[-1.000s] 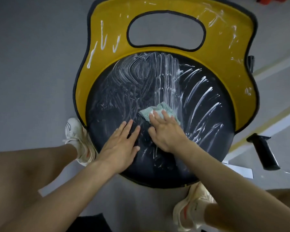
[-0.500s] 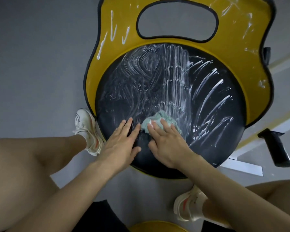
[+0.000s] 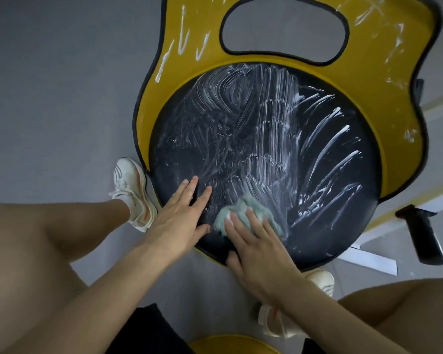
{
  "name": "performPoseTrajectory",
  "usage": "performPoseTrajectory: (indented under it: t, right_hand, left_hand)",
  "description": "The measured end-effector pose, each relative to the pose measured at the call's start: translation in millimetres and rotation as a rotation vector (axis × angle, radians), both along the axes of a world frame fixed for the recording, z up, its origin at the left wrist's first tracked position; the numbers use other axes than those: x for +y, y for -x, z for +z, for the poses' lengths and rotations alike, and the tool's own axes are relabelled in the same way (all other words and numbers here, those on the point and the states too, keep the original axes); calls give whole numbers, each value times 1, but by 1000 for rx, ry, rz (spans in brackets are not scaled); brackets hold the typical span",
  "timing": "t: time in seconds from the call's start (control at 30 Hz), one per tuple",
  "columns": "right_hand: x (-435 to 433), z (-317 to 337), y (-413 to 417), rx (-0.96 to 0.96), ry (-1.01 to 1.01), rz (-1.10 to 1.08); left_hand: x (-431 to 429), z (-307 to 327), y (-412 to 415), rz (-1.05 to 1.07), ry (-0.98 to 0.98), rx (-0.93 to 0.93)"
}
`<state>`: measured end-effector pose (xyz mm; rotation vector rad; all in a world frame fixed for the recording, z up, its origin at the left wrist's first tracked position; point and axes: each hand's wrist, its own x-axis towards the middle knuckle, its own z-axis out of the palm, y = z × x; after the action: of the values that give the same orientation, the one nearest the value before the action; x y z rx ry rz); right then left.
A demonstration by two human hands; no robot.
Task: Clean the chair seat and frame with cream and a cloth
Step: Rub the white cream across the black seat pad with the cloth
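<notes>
Chair seat (image 3: 169, 159), black round pad, lies on its back on the floor (image 3: 49, 98) between the person's legs, ringed by the yellow frame (image 3: 384, 80).

- Cloth (image 3: 243, 208): pale green, bunched, on the near edge of the seat, just right of its middle line.
- Right hand (image 3: 261, 254): fingers laid straight over the cloth, pressing it down; not curled round it.
- Left hand (image 3: 179, 215): flat on the near-left of the seat, fingers spread, grasping nothing. Seems to be steadying.
- Cream (image 3: 325, 129): left and centre of the seat smeared thin in swirls; right half carries thick separate streaks. Thin lines also sit on the frame's far-left (image 3: 182, 29) and far-right parts.

Judgement: spreading on the seat is about half done; the frame is not yet worked. The thick streaks lie away from and to the right of the cloth, their long axis slanting from near-centre toward far-right. The right hand is the nearer one, so an outward push along that slant should meet them lengthwise.
</notes>
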<state>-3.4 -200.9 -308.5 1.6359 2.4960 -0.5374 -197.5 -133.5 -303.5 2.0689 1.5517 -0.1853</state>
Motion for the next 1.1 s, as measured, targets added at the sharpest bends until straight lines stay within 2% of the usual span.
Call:
performPoseTrajectory:
  t: [0.13, 0.33, 0.43, 0.57, 0.7, 0.77, 0.83, 1.0, 1.1]
  right_hand:
    - [55, 1, 33, 2, 76, -35]
    - [-16, 7, 1, 6, 5, -37]
    - [-10, 5, 4, 28, 21, -62]
    - [63, 1, 30, 35, 100, -52]
    - [170, -3, 57, -7, 127, -139]
    - [188, -2, 62, 8, 137, -150]
    - [166, -1, 55, -10, 93, -130]
    - [42, 9, 23, 41, 71, -102]
    - [47, 6, 21, 41, 69, -112]
  left_hand:
    - [0, 0, 10, 31, 2, 14]
    - [9, 4, 11, 76, 68, 32]
    - [12, 5, 9, 82, 78, 13]
    - [10, 1, 13, 108, 36, -52]
    - [14, 2, 16, 108, 37, -78]
    - [18, 6, 17, 130, 48, -79]
    - [23, 8, 15, 156, 46, -83]
    - [32, 8, 5, 173, 27, -92]
    - [34, 8, 4, 157, 8, -90]
